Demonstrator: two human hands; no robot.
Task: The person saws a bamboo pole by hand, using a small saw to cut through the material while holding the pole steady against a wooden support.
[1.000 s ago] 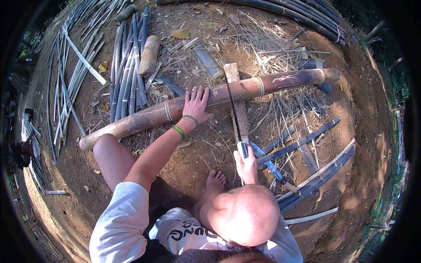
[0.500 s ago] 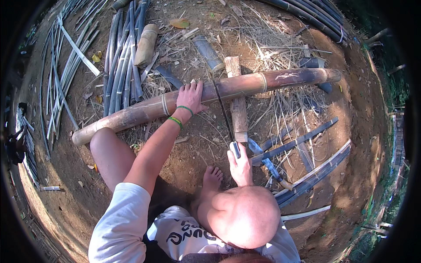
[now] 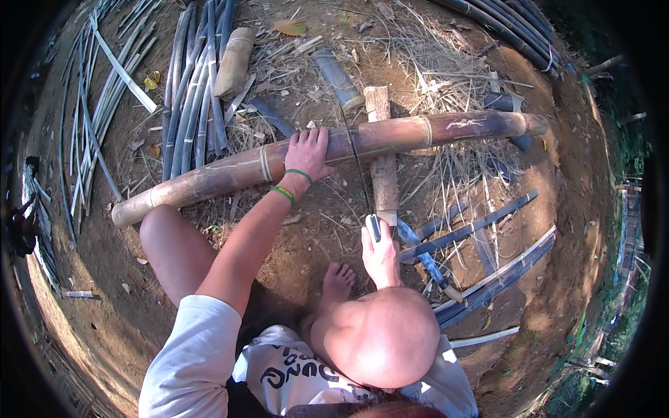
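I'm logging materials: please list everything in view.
Bamboo pole: 1, brown, middle
Saw: 1, dark-bladed, across pole
Wooden block: 1, tan, under pole
Short bamboo sections: several, tan or dark, beyond pole
Slender bamboo lengths: several, dark, upper left
Pale strips: many, whitish, far left
Stacked poles: several, dark, top right
Straw: uncounted, tan, upper right
Split bamboo: several, dark, lower right
Slim object: 1, blue, right of centre
Bracelets: 2, greenish, left wrist
Left hand: 1, on pole
Right hand: 1, gripping saw
Foot: 1, bare, lower middle
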